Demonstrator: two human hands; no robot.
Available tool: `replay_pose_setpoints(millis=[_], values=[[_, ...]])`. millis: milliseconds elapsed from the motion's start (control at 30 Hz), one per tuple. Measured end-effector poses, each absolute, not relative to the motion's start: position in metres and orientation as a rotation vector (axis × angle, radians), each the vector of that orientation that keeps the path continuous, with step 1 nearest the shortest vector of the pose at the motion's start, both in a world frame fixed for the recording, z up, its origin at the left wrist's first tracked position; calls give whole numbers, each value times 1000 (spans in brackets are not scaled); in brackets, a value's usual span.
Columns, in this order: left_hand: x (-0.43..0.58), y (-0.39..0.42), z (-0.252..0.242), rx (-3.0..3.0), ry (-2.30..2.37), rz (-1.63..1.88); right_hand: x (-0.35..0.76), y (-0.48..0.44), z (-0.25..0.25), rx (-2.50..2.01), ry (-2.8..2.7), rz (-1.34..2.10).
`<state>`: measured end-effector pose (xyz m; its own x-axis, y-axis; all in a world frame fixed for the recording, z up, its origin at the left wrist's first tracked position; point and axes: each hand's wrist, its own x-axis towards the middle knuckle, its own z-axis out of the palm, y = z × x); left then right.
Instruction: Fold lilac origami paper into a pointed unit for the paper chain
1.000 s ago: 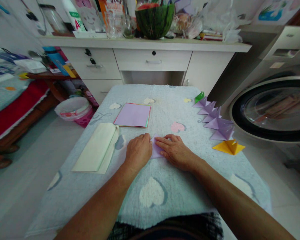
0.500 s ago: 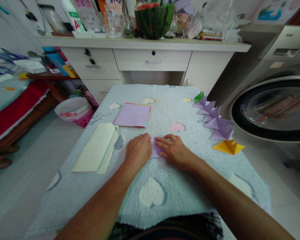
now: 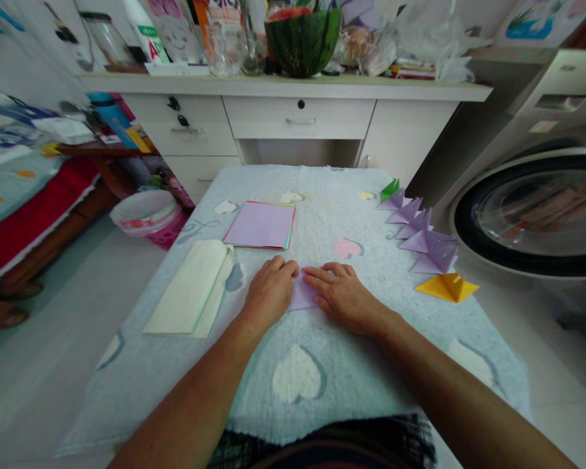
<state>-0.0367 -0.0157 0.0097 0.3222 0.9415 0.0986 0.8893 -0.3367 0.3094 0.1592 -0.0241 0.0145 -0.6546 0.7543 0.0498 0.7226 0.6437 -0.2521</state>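
A small lilac sheet of paper (image 3: 302,294) lies on the pale blue cloth (image 3: 322,352), mostly covered by my hands. My left hand (image 3: 270,292) rests on its left part with the fingers curled down against it. My right hand (image 3: 342,294) lies flat on its right part, fingers stretched out and pressing. The paper's edges under the hands are hidden.
A stack of coloured square paper (image 3: 260,225) lies further back, a cream folded sheet (image 3: 194,286) at the left. Several folded lilac shapes (image 3: 420,234), a green one (image 3: 389,189) and a yellow one (image 3: 446,286) line the right edge. A desk (image 3: 297,117) stands behind, a washing machine (image 3: 532,208) to the right.
My left hand has shifted slightly, its fingers now a little further forward over the lilac paper. The right hand stays in place.
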Motion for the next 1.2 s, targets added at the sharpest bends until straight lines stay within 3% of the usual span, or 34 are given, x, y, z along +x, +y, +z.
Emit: replay_pose_setpoints(millis=[1200], values=[[-84,-45,12,2257,1683,121,155,-29,10,-1290,-2704,178]])
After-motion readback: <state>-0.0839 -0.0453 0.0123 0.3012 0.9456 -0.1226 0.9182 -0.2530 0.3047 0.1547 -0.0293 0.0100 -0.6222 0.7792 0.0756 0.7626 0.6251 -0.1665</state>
